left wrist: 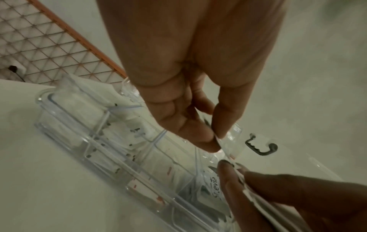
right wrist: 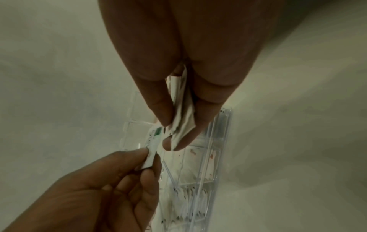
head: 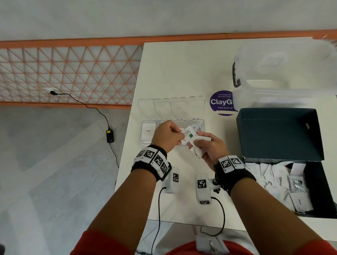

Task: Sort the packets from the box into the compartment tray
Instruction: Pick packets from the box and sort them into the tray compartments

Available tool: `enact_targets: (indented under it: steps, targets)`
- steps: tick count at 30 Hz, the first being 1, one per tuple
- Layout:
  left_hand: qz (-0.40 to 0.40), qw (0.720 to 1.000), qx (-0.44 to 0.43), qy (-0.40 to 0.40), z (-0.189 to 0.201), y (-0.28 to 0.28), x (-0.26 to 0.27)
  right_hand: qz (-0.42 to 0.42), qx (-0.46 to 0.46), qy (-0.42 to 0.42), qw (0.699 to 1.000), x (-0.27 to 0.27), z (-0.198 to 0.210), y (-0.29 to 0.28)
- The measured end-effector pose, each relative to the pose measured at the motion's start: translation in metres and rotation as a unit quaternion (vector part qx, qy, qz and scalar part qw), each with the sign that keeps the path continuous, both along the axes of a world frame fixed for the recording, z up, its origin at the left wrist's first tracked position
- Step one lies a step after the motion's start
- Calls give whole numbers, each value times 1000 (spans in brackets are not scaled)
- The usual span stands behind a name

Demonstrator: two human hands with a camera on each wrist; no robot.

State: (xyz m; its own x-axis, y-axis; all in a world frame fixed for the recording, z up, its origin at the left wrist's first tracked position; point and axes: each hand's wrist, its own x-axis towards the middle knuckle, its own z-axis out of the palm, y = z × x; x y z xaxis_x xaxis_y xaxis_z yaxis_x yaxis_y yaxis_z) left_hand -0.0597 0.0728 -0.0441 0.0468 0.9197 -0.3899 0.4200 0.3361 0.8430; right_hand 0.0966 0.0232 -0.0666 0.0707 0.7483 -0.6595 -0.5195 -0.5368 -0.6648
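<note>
Packet (head: 188, 136) pinched between left fingers (head: 180, 135), above tray (head: 148, 141)

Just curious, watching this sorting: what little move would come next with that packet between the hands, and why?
Probably the left hand pulls the Stevia packet free of the bundle in the right hand and drops it into the tray's rightmost compartment. Both hands are pinching it just above the tray, and a Stevia packet already lies in that compartment.

I see a clear glossy plastic tray (head: 148, 143), crinkled matt paper packets (head: 188, 135), a matt dark card box (head: 277, 133), and a smooth white counter (head: 180, 72).
</note>
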Motion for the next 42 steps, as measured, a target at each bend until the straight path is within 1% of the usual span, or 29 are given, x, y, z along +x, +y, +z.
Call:
enact_targets:
  steps: [3,7,11,13,17,20,22,24,27,29,31,33,35,36,39,40,42]
  targets:
    - [-62,998,-7,4,3,-1,7,-12,-4,-3,1000,4,-1,2]
    - [-90,996,-17,24,5,6,13,-11,-1,-14,1000,7,1,3]
    - [-142,989,-19,43,5,12,13,-30,0,-37,999,10,2,4]
    - [-134,990,-25,47,3,14,14,-27,-4,-38,999,11,2,5]
    - [-79,996,-35,10,0,15,21,24,-12,-30,999,9,3,5]
    - [-73,996,5,47,-3,21,23,20,-29,-24,999,11,1,4]
    - [-67,996,20,53,-4,28,25,15,-34,-21,999,13,0,3]
    - [-79,993,42,71,-4,34,30,10,-38,-8,999,17,2,4]
    - [-110,985,71,110,-4,42,36,-9,-52,32,998,25,5,5]
    - [-153,974,84,143,-5,46,39,-33,-66,65,995,31,6,5]
    - [-211,954,97,186,-8,48,44,-58,-79,82,992,36,6,5]
    - [-266,927,114,239,-11,48,49,-66,-82,77,991,41,5,5]
    - [-301,902,134,280,-13,47,53,-60,-76,61,993,44,2,5]
    - [-308,894,146,291,-15,45,54,-53,-72,54,995,45,2,5]
    - [-300,888,172,304,-18,42,51,-23,-54,36,998,44,4,6]
    - [-293,890,171,304,-18,41,49,-13,-44,35,998,43,4,6]
    - [-268,906,161,286,-16,38,45,-2,-30,29,999,39,5,6]
